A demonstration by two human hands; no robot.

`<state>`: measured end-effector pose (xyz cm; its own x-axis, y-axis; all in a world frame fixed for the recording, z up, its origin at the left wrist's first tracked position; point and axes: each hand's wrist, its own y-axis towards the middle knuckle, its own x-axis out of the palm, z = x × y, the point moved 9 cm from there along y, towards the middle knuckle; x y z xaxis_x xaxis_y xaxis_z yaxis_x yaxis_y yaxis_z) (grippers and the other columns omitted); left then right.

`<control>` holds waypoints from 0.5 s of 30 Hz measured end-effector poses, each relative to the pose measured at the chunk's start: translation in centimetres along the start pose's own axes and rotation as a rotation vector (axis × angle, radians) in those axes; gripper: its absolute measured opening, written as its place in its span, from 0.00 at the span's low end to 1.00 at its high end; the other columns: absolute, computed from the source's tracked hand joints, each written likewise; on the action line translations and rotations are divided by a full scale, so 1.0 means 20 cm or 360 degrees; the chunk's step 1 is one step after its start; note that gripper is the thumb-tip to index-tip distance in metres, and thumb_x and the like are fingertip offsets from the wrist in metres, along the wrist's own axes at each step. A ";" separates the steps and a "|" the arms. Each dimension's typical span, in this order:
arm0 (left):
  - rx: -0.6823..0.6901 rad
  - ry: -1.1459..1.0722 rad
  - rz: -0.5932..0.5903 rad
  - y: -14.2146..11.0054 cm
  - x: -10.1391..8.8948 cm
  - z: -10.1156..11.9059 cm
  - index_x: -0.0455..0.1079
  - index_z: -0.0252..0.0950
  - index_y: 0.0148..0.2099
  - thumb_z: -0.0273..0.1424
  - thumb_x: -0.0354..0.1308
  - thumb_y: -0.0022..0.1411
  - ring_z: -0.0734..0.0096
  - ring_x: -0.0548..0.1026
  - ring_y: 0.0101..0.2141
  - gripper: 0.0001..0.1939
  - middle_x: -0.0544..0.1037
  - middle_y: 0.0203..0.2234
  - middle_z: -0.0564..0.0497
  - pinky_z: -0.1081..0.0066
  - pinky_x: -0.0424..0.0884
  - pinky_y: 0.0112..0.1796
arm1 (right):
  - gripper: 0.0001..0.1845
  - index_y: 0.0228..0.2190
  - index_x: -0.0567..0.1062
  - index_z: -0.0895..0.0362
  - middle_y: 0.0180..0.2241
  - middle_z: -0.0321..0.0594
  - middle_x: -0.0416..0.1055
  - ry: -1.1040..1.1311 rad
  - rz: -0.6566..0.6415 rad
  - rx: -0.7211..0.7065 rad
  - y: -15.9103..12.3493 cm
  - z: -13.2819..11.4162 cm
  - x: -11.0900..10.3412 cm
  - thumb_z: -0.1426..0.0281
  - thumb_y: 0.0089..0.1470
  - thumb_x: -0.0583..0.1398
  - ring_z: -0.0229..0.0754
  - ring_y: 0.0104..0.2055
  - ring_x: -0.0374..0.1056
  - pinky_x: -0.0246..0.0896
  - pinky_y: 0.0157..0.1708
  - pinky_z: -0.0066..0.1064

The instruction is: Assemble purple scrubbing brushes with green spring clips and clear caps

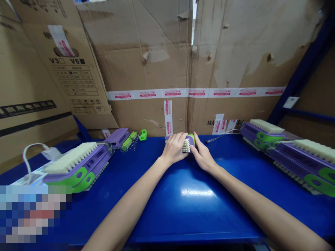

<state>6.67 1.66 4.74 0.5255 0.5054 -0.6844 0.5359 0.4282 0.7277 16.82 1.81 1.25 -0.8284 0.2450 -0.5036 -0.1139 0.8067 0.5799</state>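
Both my hands meet at the far middle of the blue table [183, 195], closed around one purple and green brush unit [189, 142] with pale bristles. My left hand [174, 148] wraps over its left end, fingers curled on top. The thumb and fingers of my right hand [202, 155] grip its right end. Most of the unit is hidden under my hands.
Stacked purple and green brush units lie at the left [78, 165] and at the right [293, 153]. A purple shell [117, 137], green parts [136, 135] and springs sit at the back left. A small screwdriver [213, 139] lies at the back. Cardboard boxes [157, 62] wall the rear.
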 end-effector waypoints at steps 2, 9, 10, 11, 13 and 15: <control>0.0023 0.0034 -0.0033 0.00 0.00 0.00 0.55 0.30 0.57 0.36 0.57 0.51 0.54 0.65 0.51 0.33 0.67 0.51 0.39 0.59 0.60 0.51 | 0.35 0.61 0.50 0.59 0.60 0.47 0.55 0.0029 0.0032 0.0105 0.01 0.04 -0.02 0.57 0.57 0.48 0.48 0.61 0.52 0.45 0.60 0.44; -0.0261 -0.0058 -0.0156 -0.05 0.02 -0.17 0.58 0.33 0.56 0.49 0.61 0.48 0.56 0.67 0.50 0.38 0.70 0.49 0.42 0.60 0.61 0.50 | 0.27 0.55 0.64 0.56 0.55 0.43 0.64 0.0032 0.0094 0.0422 0.02 0.19 -0.07 0.59 0.57 0.48 0.47 0.57 0.59 0.50 0.57 0.42; -0.0307 -0.0085 -0.0192 -0.06 0.03 -0.19 0.59 0.34 0.55 0.49 0.61 0.48 0.57 0.68 0.49 0.37 0.71 0.48 0.42 0.61 0.62 0.49 | 0.26 0.53 0.66 0.57 0.54 0.44 0.66 0.0000 0.0078 0.0473 0.02 0.21 -0.07 0.60 0.57 0.47 0.47 0.56 0.60 0.51 0.57 0.42; -0.0341 -0.0104 -0.0225 -0.07 0.05 -0.20 0.60 0.34 0.54 0.49 0.61 0.48 0.57 0.69 0.48 0.36 0.71 0.48 0.43 0.61 0.63 0.48 | 0.26 0.51 0.68 0.58 0.52 0.45 0.67 -0.0040 0.0055 0.0526 0.02 0.23 -0.07 0.60 0.57 0.46 0.48 0.56 0.61 0.52 0.56 0.42; -0.0384 -0.0120 -0.0268 -0.08 0.07 -0.21 0.62 0.34 0.53 0.50 0.61 0.47 0.57 0.69 0.48 0.35 0.72 0.47 0.43 0.61 0.63 0.48 | 0.26 0.50 0.69 0.61 0.52 0.48 0.68 -0.0118 0.0017 0.0614 0.02 0.25 -0.07 0.60 0.57 0.46 0.49 0.55 0.61 0.52 0.56 0.42; -0.0404 -0.0125 -0.0297 -0.08 0.08 -0.21 0.62 0.35 0.53 0.51 0.60 0.47 0.57 0.69 0.48 0.36 0.72 0.47 0.43 0.61 0.63 0.49 | 0.27 0.51 0.68 0.62 0.53 0.50 0.66 -0.0165 0.0035 0.0660 0.01 0.27 -0.07 0.60 0.57 0.47 0.50 0.56 0.60 0.52 0.56 0.42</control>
<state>3.86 5.04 2.67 0.4883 0.3456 -0.8013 0.4510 0.6862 0.5707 20.94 4.50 -1.34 -0.7663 0.3002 -0.5680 0.1508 0.9435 0.2952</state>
